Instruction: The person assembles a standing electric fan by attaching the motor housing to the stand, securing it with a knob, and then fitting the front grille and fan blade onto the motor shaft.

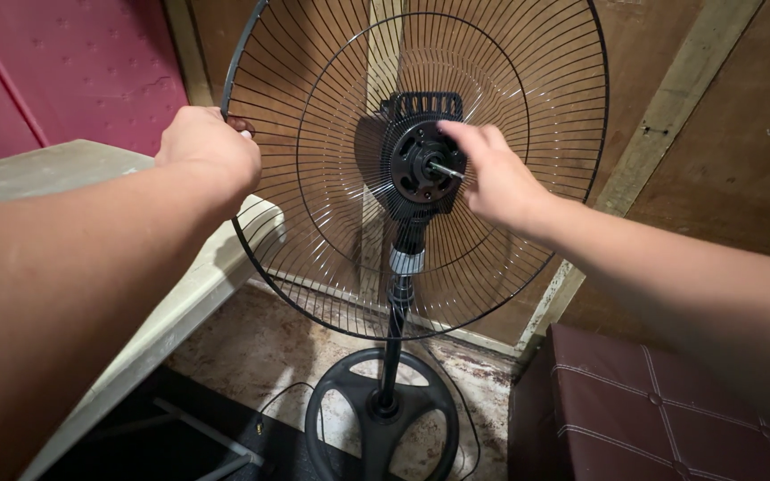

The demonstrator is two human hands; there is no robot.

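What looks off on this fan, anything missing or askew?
The stand fan has no blades and no front guard: only the rear wire grille is on, with the bare motor shaft exposed. The left hand grips the grille rim; the right hand is at the hub. No visible damage.

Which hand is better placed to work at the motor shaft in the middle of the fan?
Probably the right hand: its fingers are already at the motor shaft. The left hand grips the guard rim.
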